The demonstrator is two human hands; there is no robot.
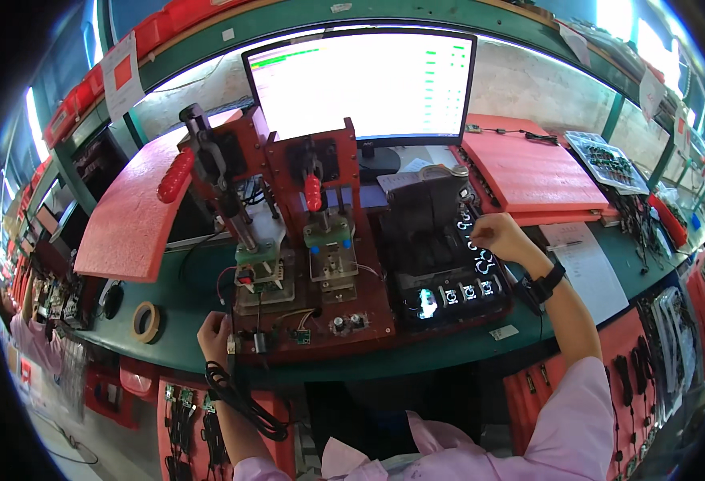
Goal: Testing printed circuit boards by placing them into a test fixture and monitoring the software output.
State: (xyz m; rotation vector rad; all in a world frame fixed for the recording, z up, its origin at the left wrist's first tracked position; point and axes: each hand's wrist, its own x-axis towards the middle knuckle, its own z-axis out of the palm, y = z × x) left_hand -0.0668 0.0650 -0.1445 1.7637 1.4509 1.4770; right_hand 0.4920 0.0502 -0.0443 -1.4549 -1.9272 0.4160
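Note:
My left hand [214,337] is at the front left edge of the red test fixture [368,309], fingers closed around the plug end of a black cable [244,407]. The cable's coiled bundle hangs over my left wrist and forearm. On the right, my right hand [496,236] has its fingers curled together over the black control panel [436,268], beside its lit white rings. What its fingertips grip, if anything, is hidden. A small circuit board [266,272] sits in the left clamp station, under a toggle clamp with a red handle [176,175]. A second red-handled clamp [313,192] stands beside it.
A lit monitor [360,88] stands behind the fixture. Pink foam sheets [529,172] lie at the back right, with another foam sheet [132,212] leaning at the left. A tape roll [145,321] rests on the green bench. Cables lie on foam [621,353] at the lower right.

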